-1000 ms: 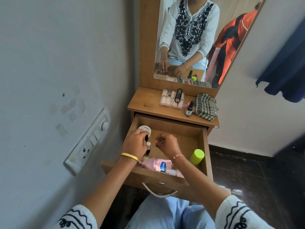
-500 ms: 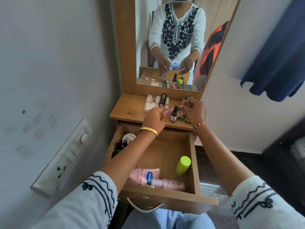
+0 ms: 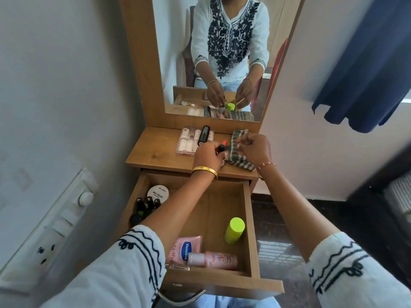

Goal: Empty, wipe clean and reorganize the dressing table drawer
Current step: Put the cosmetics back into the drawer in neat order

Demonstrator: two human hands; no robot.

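The drawer (image 3: 248, 230) hangs pulled out under the dressing table top (image 3: 153, 152), and it is far from empty. In its far-left corner sits a white nail polish tub (image 3: 158, 192) with a cluster of dark little bottles (image 3: 145, 207) packed just beside it. Toward the front lie a pink Vaseline tube (image 3: 185, 250) and a pink lotion bottle (image 3: 213, 260), touching, and to their right a lime-green capped bottle (image 3: 234, 233) lies tilted near the right wall.

Up on the top, a clear pack of nail tips (image 3: 188, 141) carries a black tube (image 3: 204, 134) across it. Next along, the left hand (image 3: 208, 157) is curled round a small item with a reddish tip (image 3: 223, 145), setting it close to the checked cloth (image 3: 242, 150). The right hand (image 3: 255, 150) hovers over that cloth with fingers curled; in the mirror it seems to pinch a thin stick, though from here I cannot tell for sure.

The risks, as I judge them: the top is narrow and filling up, so a small upright bottle could be knocked over by a sleeve or wrist. Anything placed on the cloth will tip when the cloth is taken up for wiping.
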